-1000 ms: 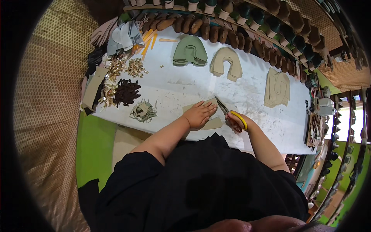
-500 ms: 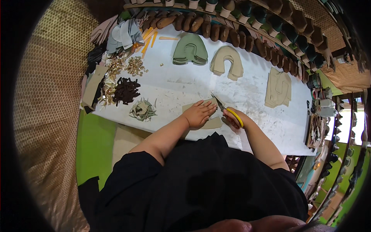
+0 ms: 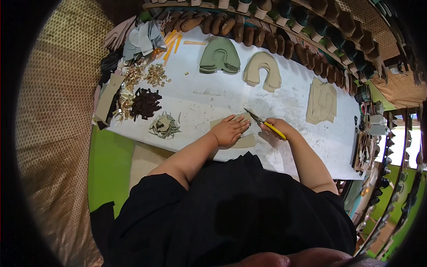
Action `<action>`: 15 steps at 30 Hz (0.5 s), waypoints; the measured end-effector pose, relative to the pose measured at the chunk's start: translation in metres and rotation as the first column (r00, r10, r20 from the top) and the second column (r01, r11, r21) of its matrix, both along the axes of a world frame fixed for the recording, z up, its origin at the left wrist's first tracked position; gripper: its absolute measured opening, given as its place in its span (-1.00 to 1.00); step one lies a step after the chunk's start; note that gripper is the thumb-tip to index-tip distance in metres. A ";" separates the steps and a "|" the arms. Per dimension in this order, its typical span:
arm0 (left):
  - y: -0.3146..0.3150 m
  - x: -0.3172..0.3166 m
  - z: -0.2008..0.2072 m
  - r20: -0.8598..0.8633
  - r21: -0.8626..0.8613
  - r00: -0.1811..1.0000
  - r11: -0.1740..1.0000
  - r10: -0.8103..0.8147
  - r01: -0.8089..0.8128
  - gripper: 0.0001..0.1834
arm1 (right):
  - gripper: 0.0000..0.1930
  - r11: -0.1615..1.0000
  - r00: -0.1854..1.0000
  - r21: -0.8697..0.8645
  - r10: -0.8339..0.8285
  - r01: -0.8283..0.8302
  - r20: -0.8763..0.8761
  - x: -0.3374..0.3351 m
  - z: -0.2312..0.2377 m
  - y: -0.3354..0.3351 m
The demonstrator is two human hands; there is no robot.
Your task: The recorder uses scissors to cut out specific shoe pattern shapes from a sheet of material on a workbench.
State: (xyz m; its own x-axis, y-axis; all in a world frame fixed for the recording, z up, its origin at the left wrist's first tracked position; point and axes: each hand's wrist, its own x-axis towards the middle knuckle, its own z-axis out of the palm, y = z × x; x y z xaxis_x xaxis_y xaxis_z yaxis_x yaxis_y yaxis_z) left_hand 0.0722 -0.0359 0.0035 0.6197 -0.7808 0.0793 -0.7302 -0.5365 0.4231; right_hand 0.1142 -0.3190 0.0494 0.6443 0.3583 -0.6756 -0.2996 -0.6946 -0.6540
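Laid flat and open over a thin, pale beige, straight-sided sheet piece [image 3: 217, 123] near the front edge of a white, grey-smudged worktable [image 3: 204, 104]: the left hand [image 3: 229, 132], palm down, with fingers pointing toward the far right. Much of that sheet hidden beneath the palm; only a plain, matt corner in sight on the left and a strip beyond the fingertips. Just in front of the same hand, a second narrow, flat beige piece [image 3: 246, 142], of much the same dull tone, with a slanting right end and partly covered on the left. In the right hand [image 3: 280, 126], closed around the grips, a pair of scissors [image 3: 269, 126] with bright yellow handles and slim, dark metal blades. Blades aimed away and to the left, with tips just past the right end of the sheet; too small to tell how far apart. Well beyond, a sage-green, U-shaped stack of cut sheets [image 3: 220, 46] beside a beige, U-shaped stack [image 3: 251, 73]. To the left, near the front edge, a loose heap of thin green and beige offcuts [image 3: 164, 126].
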 end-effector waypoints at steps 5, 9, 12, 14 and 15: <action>0.004 -0.002 0.000 0.013 0.030 1.000 0.999 0.014 -0.015 -0.41 | -0.53 0.993 0.984 0.041 -0.099 0.107 -0.149 0.004 0.040 -0.003; 0.003 -0.002 0.006 -0.034 0.018 0.999 1.000 0.007 -0.006 -0.41 | -0.52 0.964 0.967 0.098 -0.237 0.246 -0.094 -0.015 0.029 -0.018; -0.002 0.000 0.011 -0.045 0.023 0.999 1.000 -0.006 0.008 -0.43 | -0.53 0.963 0.872 -0.138 -0.141 0.230 0.468 -0.038 -0.010 -0.042; 0.001 -0.003 0.009 -0.050 0.026 0.999 1.000 0.005 -0.004 -0.43 | -0.56 0.918 0.858 -0.295 -0.085 0.265 0.507 -0.050 0.011 -0.034; 0.002 -0.004 0.007 -0.052 0.039 0.998 0.999 0.020 -0.018 -0.43 | -0.57 0.843 0.844 -0.443 -0.025 0.305 0.535 -0.055 0.020 -0.032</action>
State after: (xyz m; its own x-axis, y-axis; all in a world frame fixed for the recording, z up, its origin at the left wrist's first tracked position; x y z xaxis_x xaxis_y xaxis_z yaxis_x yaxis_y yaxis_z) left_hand 0.0686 -0.0337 0.0106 0.6370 -0.7707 0.0166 -0.6972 -0.5668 0.4391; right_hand 0.0593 -0.3510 0.0695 0.9508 -0.0773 -0.3000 -0.1774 -0.9298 -0.3226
